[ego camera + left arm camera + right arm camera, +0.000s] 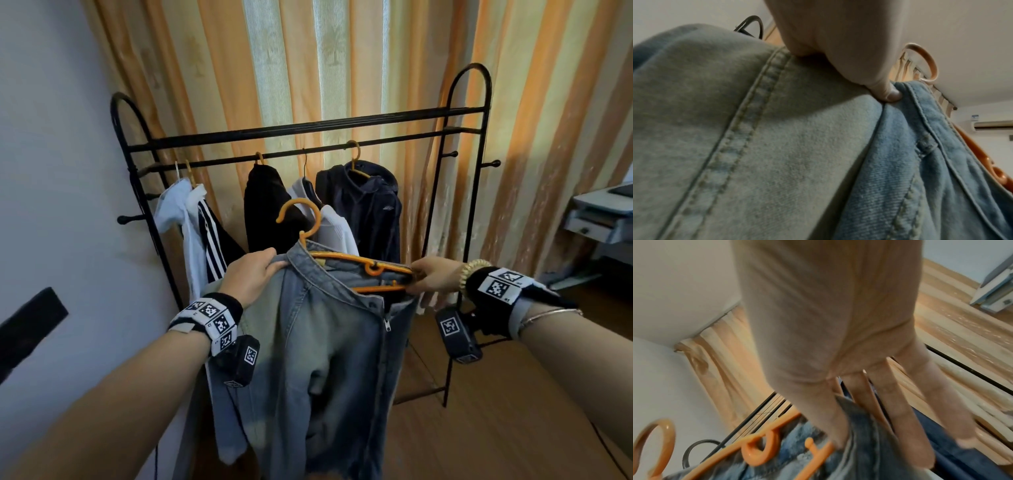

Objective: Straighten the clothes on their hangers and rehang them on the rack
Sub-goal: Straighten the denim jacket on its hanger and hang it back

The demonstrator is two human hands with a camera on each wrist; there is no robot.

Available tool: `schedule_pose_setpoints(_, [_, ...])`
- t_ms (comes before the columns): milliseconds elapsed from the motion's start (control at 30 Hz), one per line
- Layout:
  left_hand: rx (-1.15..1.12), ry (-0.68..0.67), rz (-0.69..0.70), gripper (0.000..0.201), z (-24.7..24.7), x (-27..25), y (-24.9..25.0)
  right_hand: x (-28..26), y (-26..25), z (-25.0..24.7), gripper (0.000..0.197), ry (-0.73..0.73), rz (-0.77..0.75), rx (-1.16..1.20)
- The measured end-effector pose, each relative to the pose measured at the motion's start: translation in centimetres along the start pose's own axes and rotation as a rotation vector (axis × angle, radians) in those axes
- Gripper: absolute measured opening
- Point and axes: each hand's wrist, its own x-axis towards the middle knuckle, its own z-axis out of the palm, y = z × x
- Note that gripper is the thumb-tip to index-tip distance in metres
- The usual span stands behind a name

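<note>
A faded blue denim jacket [325, 325] hangs off an orange plastic hanger [342, 256], held up in front of the black rack [308, 125]. My left hand [260, 269] grips the jacket's left shoulder by the collar; in the left wrist view the thumb [887, 95] digs into the denim [777, 146], with the hanger hook [925, 60] beyond. My right hand [423, 274] holds the hanger's bare right end, where the jacket has slipped off. In the right wrist view its fingers [906, 426] pinch a fold of denim [861, 423] next to the hanger [764, 439].
On the rack's lower rail hang a white shirt [174, 205], a striped garment [214, 240], a black top [263, 212], a white top [337, 226] and a navy hoodie [373, 209]. Striped curtains [342, 51] lie behind. A wall [51, 171] stands left, a grey drawer unit [599, 219] right.
</note>
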Motion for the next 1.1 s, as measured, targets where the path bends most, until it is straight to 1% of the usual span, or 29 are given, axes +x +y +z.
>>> schedule_pose_setpoints(67, [0.03, -0.005, 0.022, 0.037, -0.4, 0.1, 0.1, 0.5, -0.1, 0.4, 0.014, 0.048, 0.037, 0.05])
schedule_pose_setpoints(133, [0.08, -0.026, 0.022, 0.045, -0.9, 0.3, 0.3, 1.1, -0.3, 0.8, 0.019, 0.127, 0.051, 0.036])
schedule_pose_setpoints(200, [0.176, -0.092, 0.015, 0.058, -1.4, 0.4, 0.4, 1.7, -0.4, 0.8, 0.022, 0.212, 0.041, -0.016])
schedule_pose_setpoints(267, [0.324, -0.181, 0.036, 0.063, -1.3, 0.3, 0.5, 2.0, -0.6, 0.6, 0.021, 0.283, 0.04, -0.04])
schedule_pose_setpoints(300, [0.388, -0.219, 0.038, 0.061, -1.1, 0.2, 0.5, 2.1, -0.9, 0.5, 0.021, 0.301, 0.039, -0.044])
schedule_pose_setpoints(367, [0.478, -0.264, 0.021, 0.049, -0.3, 0.1, 0.4, 1.9, -1.9, 0.5, 0.022, 0.344, 0.009, -0.102])
schedule_pose_setpoints(467, [0.55, -0.257, -0.002, 0.015, 0.9, 0.0, 0.8, 1.9, -4.4, 0.2, 0.027, 0.425, -0.069, -0.186])
schedule_pose_setpoints(500, [0.566, -0.26, -0.039, 0.013, 1.1, 0.0, 0.9, 2.0, -5.4, 0.0, 0.028, 0.442, -0.11, -0.2])
schedule_pose_setpoints(533, [0.573, -0.266, -0.079, 0.018, 1.2, 0.2, 1.0, 2.0, -6.4, -0.2, 0.026, 0.444, -0.164, -0.21])
schedule_pose_setpoints(600, [0.551, -0.261, -0.149, 0.025, 1.3, 0.6, 0.8, 1.4, -8.2, -0.4, 0.017, 0.388, -0.285, -0.195])
schedule_pose_setpoints(667, [0.504, -0.23, -0.213, 0.027, 1.1, 1.4, 0.5, 0.5, -9.3, 0.0, 0.021, 0.271, -0.394, -0.184])
schedule_pose_setpoints(700, [0.476, -0.208, -0.234, 0.026, 0.9, 1.8, 0.4, 0.2, -9.4, 0.5, 0.022, 0.215, -0.419, -0.215])
schedule_pose_setpoints(767, [0.403, -0.14, -0.243, 0.019, 0.7, 2.6, 0.5, 0.4, -8.7, 2.0, 0.016, 0.12, -0.424, -0.34])
schedule_pose_setpoints(833, [0.328, -0.04, -0.222, 0.015, 0.5, 3.4, 0.9, 1.1, -7.2, 3.1, 0.006, 0.044, -0.368, -0.47])
schedule_pose_setpoints(900, [0.256, 0.026, -0.212, 0.023, 0.7, 3.9, 1.4, 1.6, -6.2, 2.7, 0.025, 0.012, -0.304, -0.473])
schedule_pose_setpoints(933, [0.222, 0.049, -0.208, 0.028, 0.7, 4.0, 1.8, 1.8, -6.1, 2.2, 0.03, 0.035, -0.293, -0.411])
schedule_pose_setpoints(967, [0.19, 0.07, -0.198, 0.032, 0.7, 4.1, 2.3, 2.0, -6.0, 1.5, 0.031, 0.093, -0.287, -0.339])
schedule_pose_setpoints(1000, [0.163, 0.086, -0.189, 0.034, 0.6, 4.1, 2.9, 1.9, -6.0, 0.8, 0.029, 0.195, -0.292, -0.307])
schedule_pose_setpoints(1033, [0.141, 0.103, -0.177, 0.035, 0.4, 4.2, 3.4, 2.2, -5.9, 0.0, 0.024, 0.331, -0.312, -0.328])
schedule_pose_setpoints(1067, [0.122, 0.117, -0.169, 0.035, 0.1, 4.3, 3.9, 2.4, -5.8, -0.7, 0.013, 0.445, -0.33, -0.35])
schedule_pose_setpoints(1100, [0.101, 0.13, -0.162, 0.035, -0.2, 4.4, 4.3, 2.6, -5.7, -1.3, 0.01, 0.518, -0.349, -0.31])
